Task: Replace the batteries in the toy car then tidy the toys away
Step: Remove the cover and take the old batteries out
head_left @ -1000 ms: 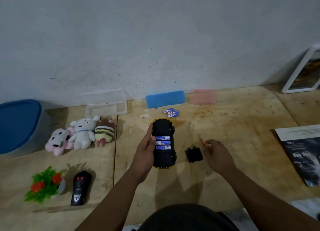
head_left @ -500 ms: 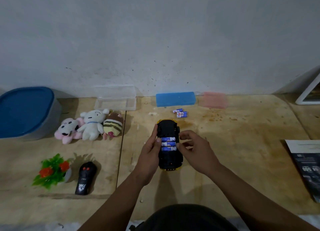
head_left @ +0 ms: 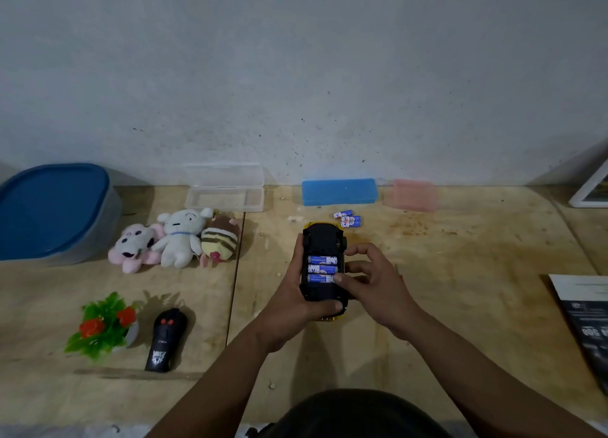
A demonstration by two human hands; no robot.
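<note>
The yellow toy car (head_left: 324,240) lies upside down on the wooden table, black underside up. Three blue batteries (head_left: 320,269) sit side by side in its open compartment. My left hand (head_left: 289,293) grips the car's left side, thumb across its near end. My right hand (head_left: 375,283) curls against the car's right side, and its thumb tip presses the right end of the nearest battery. Loose blue batteries (head_left: 348,218) lie just beyond the car. The battery cover is hidden under my right hand.
Three plush toys (head_left: 179,237), a black remote (head_left: 166,339) and a small plastic plant (head_left: 102,325) lie to the left. A blue-lidded tub (head_left: 52,207), an open clear box (head_left: 223,194), a blue case (head_left: 339,191) and a pink case (head_left: 413,194) line the wall. A booklet (head_left: 582,312) lies right.
My right hand left the table beside the battery cover and came onto the car's right side; its thumb now rests on the nearest battery. My left hand kept its grip on the car.
</note>
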